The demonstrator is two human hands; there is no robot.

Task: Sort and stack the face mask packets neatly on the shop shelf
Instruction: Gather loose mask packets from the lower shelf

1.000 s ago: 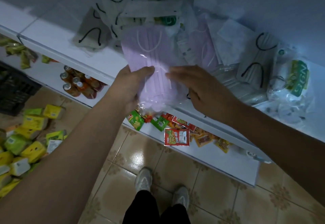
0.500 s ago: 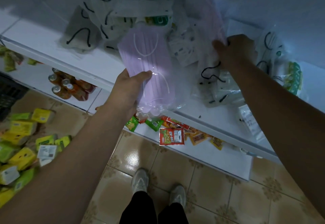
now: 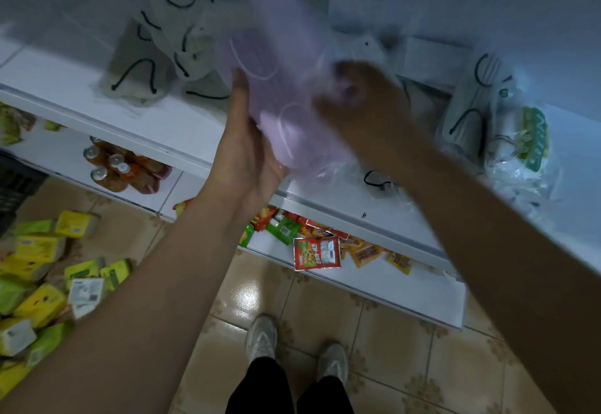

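Observation:
My left hand [image 3: 250, 153] grips a purple face mask packet [image 3: 270, 114] from its left edge, over the front of the white shelf [image 3: 156, 117]. My right hand [image 3: 361, 101], blurred by motion, has its fingers curled on a second purple packet [image 3: 276, 13] that it holds against the first. Behind and to the left lies a loose pile of white masks with black ear loops [image 3: 146, 65]. More white packets [image 3: 471, 104] and a green-labelled packet [image 3: 533, 140] lie on the right of the shelf.
The lower shelf carries orange bottles [image 3: 123, 166] and red and green snack sachets [image 3: 315, 251]. Yellow and green boxes [image 3: 39, 286] are scattered on the tiled floor at left beside a black crate [image 3: 13, 186]. My shoes [image 3: 263, 338] stand close to the shelf.
My right hand has come back left from the pile on the right with a second purple packet and brought it onto the one in my left hand. The left hand has risen a little.

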